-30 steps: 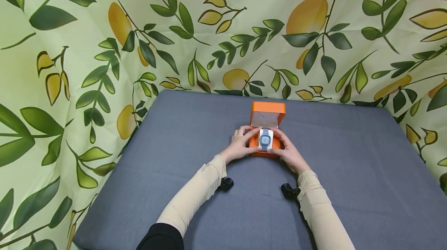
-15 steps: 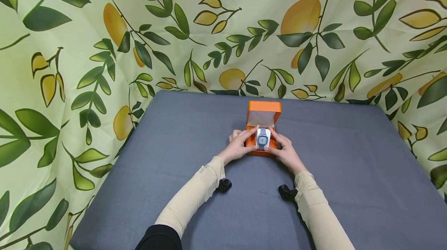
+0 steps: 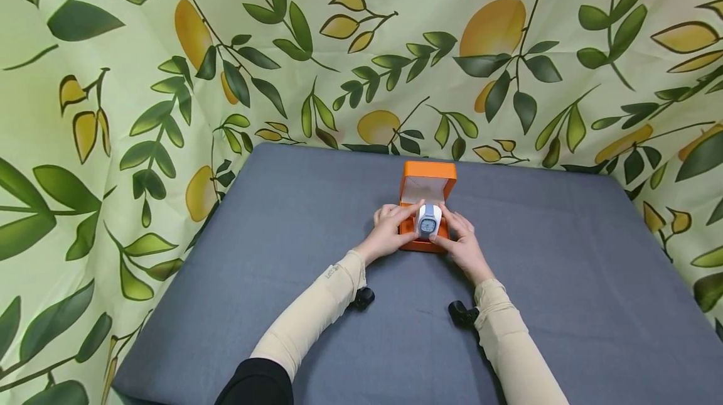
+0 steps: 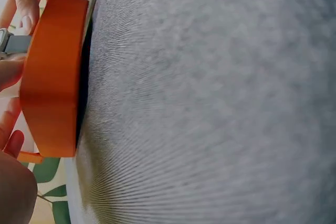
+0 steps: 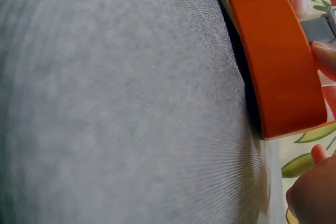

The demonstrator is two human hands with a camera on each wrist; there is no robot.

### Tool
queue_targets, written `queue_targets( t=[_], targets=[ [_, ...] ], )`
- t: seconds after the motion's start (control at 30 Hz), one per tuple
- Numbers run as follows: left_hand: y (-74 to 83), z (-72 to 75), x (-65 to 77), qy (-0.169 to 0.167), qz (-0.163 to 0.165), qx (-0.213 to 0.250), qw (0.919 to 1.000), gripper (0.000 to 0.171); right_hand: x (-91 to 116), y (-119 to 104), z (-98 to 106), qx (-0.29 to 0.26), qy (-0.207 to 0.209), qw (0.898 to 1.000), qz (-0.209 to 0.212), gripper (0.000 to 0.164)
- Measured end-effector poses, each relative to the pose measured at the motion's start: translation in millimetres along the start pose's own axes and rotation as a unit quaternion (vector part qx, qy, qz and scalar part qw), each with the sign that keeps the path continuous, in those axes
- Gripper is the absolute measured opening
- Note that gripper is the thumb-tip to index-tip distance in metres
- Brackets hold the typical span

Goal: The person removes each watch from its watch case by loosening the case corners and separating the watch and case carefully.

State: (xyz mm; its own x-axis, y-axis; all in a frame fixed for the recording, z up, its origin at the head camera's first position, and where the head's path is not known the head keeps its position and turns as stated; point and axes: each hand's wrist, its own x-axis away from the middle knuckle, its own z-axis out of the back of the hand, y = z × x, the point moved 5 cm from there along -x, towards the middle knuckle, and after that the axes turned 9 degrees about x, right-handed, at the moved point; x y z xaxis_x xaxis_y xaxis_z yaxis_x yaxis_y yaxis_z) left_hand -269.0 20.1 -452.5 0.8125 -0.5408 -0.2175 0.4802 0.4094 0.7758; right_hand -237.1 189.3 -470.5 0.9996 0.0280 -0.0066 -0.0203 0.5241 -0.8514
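Observation:
A wristwatch (image 3: 427, 225) with a blue-grey strap is wrapped round a white cushion (image 3: 437, 212), over the base of an orange watch box (image 3: 429, 170) whose lid stands up at the back. My left hand (image 3: 388, 230) pinches the cushion's left side between thumb and fingers. From the right, my right hand (image 3: 465, 247) pinches its other side. In the left wrist view the box's front wall (image 4: 55, 77) hides the cushion's lower part, and the grey strap (image 4: 20, 44) shows above the edge. The right wrist view has the strap (image 5: 317, 29) close to a thumb.
The box stands on a grey cloth-covered table (image 3: 316, 191), towards its back edge. Behind and to the left hangs a curtain (image 3: 316, 9) printed with leaves and fruit. Black wrist-worn devices (image 3: 363, 298) sit under both forearms.
Both hands have raised the watch and cushion slightly, and the watch face now tilts further back. The box keeps its place; the head view has shifted a little.

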Motion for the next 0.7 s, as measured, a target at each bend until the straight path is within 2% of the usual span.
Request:
queue_targets(
  t=[0.13, 0.23, 0.47, 0.6, 0.7],
  targets=[
    [3.4, 2.2, -2.2, -0.001, -0.013, -0.010, 0.9999, 0.064, -1, -2, 1, 0.001, 0.008, 1.000, 0.006, 0.072],
    [6.2, 2.9, -2.8, -0.007, -0.016, -0.001, 0.9998, 0.064, -2, -3, 4, 0.001, 0.014, 1.000, 0.009, 0.072],
    [12.1, 2.8, -3.0, -0.021, -0.035, 0.074, 0.9964, 0.068, 3, -13, 12, 0.011, 0.008, 0.999, 0.030, 0.074],
    [10.4, 1.3, -1.6, -0.035, -0.020, 0.117, 0.9923, 0.070, 6, -16, 12, 0.013, 0.000, 0.999, 0.037, 0.075],
    [9.8, 0.7, -1.1, -0.041, -0.019, 0.140, 0.9891, 0.070, 7, -16, 10, -0.006, -0.002, 0.999, 0.038, 0.074]
  ],
)
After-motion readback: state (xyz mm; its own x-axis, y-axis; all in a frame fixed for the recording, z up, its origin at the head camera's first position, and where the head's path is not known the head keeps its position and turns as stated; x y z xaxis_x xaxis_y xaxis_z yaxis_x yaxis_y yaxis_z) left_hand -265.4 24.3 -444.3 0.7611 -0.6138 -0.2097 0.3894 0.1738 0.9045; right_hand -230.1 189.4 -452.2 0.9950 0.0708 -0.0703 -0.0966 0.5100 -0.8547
